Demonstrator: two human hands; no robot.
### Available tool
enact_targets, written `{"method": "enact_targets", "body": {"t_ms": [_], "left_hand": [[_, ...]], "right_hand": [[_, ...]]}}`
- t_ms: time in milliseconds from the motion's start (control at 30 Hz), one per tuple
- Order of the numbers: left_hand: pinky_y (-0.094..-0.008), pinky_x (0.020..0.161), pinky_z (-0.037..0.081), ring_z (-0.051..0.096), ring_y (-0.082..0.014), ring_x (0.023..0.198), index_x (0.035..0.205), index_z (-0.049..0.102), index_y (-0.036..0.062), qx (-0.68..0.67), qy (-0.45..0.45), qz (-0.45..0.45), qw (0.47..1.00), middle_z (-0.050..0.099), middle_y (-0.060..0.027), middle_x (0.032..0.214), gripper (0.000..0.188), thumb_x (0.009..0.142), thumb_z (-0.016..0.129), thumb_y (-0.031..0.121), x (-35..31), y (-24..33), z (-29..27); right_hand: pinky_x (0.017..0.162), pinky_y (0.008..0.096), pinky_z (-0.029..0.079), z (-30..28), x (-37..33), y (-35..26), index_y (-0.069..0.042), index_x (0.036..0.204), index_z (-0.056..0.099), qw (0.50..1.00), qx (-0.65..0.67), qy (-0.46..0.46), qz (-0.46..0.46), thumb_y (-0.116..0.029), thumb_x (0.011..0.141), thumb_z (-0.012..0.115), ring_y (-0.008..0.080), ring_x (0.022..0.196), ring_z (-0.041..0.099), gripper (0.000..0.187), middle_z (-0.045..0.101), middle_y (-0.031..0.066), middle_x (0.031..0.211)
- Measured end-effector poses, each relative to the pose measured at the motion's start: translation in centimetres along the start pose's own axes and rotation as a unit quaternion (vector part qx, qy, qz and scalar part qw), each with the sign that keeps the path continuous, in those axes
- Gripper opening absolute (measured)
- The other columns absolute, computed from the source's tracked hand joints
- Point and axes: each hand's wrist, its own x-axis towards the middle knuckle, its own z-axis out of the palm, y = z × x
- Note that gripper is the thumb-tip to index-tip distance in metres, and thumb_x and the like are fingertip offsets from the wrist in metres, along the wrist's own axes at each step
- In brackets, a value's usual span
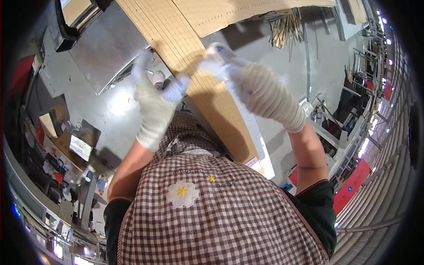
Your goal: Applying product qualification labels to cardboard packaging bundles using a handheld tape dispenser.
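Note:
My left hand (pixel 155 99), in a pale knitted glove, is raised beside the left edge of a long brown cardboard stack (pixel 229 119). Its thumb and fingers are spread, slightly blurred, with nothing visible between them. Over the same stack, my right hand (pixel 254 84) wears a striped glove and has its fingers drawn in. At its fingertips is a whitish shape with a dark blue mark (pixel 219 49), too smeared by motion to name. Thin parallel lines run along the stack's upper part. Its near end reaches my checked apron (pixel 221 212).
Another wide cardboard piece (pixel 247 15) crosses the far side. A bundle of thin brown strips (pixel 286 31) hangs beyond it. To the left is a large grey metal sheet (pixel 106 48) near the floor. Metal frames (pixel 329 128) stand at the right.

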Motion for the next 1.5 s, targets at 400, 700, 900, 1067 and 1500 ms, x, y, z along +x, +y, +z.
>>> {"method": "enact_targets", "body": {"t_ms": [400,700,900,1067,1500], "left_hand": [[-0.0236,0.075,0.048,0.056,-0.0125,0.084,0.096,0.058,0.0068,-0.278,-0.089,-0.218,0.931,0.056,-0.0025,0.101,0.016,0.086,0.070,0.008,-3.3,-7.6,1.5],[-0.0287,0.094,0.047,0.059,-0.0217,0.110,0.135,0.047,0.0004,0.019,-0.325,-0.146,0.934,0.058,-0.0104,0.123,0.056,0.086,0.070,0.013,3.9,-20.7,-0.4],[-0.0295,0.092,0.049,0.061,-0.0207,0.104,0.131,0.050,-0.0009,-0.243,-0.247,-0.167,0.923,0.061,-0.0107,0.118,0.048,0.089,0.066,0.016,3.6,-16.4,5.8],[-0.0302,0.090,0.051,0.063,-0.0198,0.099,0.128,0.052,-0.0020,-0.216,-0.169,-0.187,0.943,0.064,-0.0109,0.113,0.042,0.092,0.062,0.019,5.3,-19.0,-1.2],[-0.0384,0.080,0.049,0.062,-0.0299,0.089,0.099,0.067,0.0085,0.189,-0.170,0.237,0.938,0.065,-0.0121,0.098,0.034,0.067,0.074,0.019,2.4,0.3,1.2]], "right_hand": [[0.065,0.0424,0.048,0.3,-0.3,4.2,-0.011,0.090,0.063,0.956,-0.291,0.019,0.040,-0.034,0.085,0.066,0.0268,0.069,0.063,0.023,0.061,0.0074,0.071],[0.086,0.0522,0.043,10.8,-0.8,-5.1,-0.009,0.108,0.053,0.946,-0.159,0.279,0.045,-0.023,0.061,0.085,0.0408,0.103,0.051,0.059,0.048,0.0183,0.113],[0.088,0.0484,0.042,12.9,-0.9,-7.4,-0.008,0.114,0.045,0.941,-0.176,0.290,0.015,-0.018,0.058,0.087,0.0373,0.106,0.046,0.070,0.044,0.0187,0.114],[0.082,0.0475,0.046,12.1,0.2,-4.7,-0.008,0.115,0.043,0.940,-0.156,0.302,-0.006,-0.014,0.062,0.084,0.0395,0.103,0.050,0.067,0.042,0.0213,0.117],[0.087,0.0426,0.046,3.7,-0.7,0.3,-0.004,0.114,0.057,0.972,-0.022,0.235,-0.006,-0.033,0.067,0.079,0.0362,0.096,0.057,0.059,0.060,0.0162,0.095]]}}
